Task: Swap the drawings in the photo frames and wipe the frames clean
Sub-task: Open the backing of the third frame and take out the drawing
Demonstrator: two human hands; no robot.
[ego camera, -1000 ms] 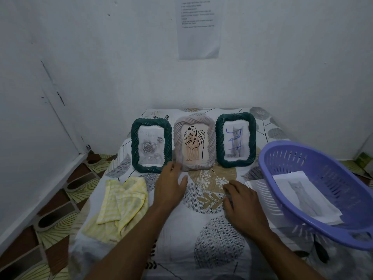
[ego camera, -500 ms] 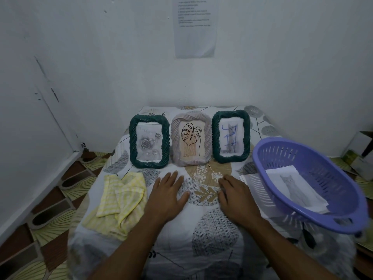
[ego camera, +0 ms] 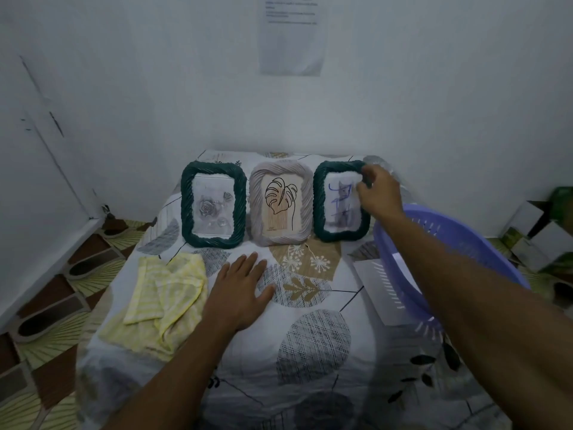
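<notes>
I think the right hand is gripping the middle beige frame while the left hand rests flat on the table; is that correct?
Not quite. The head view shows the right hand gripping the top corner of the right green frame, not the beige one. The left hand does rest flat on the table.

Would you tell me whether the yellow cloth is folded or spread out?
Loosely folded: the yellow cloth lies rumpled, with its layers overlapping.

You are facing the left frame, middle frame and right frame standing side by side at the table's rear, cloth lying front-left, basket sitting right, overlapping a paper sheet.
</notes>
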